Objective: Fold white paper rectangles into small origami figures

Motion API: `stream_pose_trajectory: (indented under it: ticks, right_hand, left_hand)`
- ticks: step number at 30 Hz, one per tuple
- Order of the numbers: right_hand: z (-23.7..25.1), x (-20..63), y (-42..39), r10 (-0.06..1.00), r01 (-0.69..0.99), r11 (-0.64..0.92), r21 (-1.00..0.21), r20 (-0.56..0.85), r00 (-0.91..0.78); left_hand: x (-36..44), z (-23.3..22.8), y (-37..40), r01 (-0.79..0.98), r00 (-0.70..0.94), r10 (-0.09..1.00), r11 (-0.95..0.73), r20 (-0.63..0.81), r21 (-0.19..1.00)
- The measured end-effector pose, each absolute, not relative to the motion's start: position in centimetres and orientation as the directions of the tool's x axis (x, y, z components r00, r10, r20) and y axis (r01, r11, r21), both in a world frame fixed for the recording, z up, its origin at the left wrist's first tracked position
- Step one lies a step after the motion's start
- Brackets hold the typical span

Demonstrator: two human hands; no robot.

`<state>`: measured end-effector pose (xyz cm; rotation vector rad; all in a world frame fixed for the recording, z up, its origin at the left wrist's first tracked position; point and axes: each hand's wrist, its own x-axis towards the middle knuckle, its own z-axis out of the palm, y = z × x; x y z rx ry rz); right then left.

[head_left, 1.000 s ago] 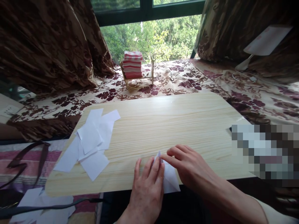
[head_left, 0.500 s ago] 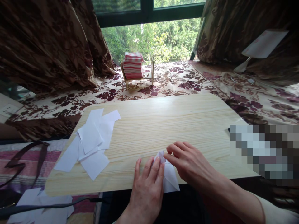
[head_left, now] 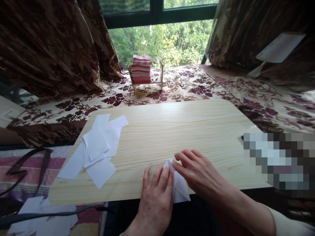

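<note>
A folded sheet of white paper (head_left: 180, 190) lies at the near edge of the light wooden table (head_left: 192, 127), its lower corner reaching past the edge. My left hand (head_left: 157, 196) rests on its left side, palm down, with fingers stretched out flat and slightly spread. At the paper's top point, my right hand (head_left: 197, 168) has its fingers curled, with thumb and forefinger on the folded tip. The thumb is mostly hidden. Part of the sheet is covered by both hands.
Overlapping white paper pieces (head_left: 95, 144) lie on the table's left. More papers (head_left: 46, 219) lie on the striped cloth below, under a dark strap (head_left: 56, 216). Folded pink-and-white cloths (head_left: 141, 69) sit on a small wooden rack behind. A lamp (head_left: 280, 47) stands far right.
The raised flap at the paper's top has been pressed flatter into a pointed fold. Both hands stay in nearly the same place; the view has shifted slightly.
</note>
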<state>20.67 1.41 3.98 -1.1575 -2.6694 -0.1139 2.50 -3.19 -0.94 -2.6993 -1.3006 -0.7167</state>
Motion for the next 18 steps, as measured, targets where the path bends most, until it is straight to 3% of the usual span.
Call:
stream_pose_trajectory:
  ticks: [7,18]
  right_hand:
    - [3.79,20.21,1.10,0.723,0.715,0.689,-0.119,0.178,-0.667]
    - [3.27,20.61,1.37,0.715,0.703,0.699,-0.131,0.164,-0.680]
  left_hand:
    - [2.67,-0.78,-3.32,0.764,0.508,0.730,-0.627,0.457,0.152]
    - [2.77,-1.14,-3.50,0.759,0.461,0.726,-0.621,0.509,0.198]
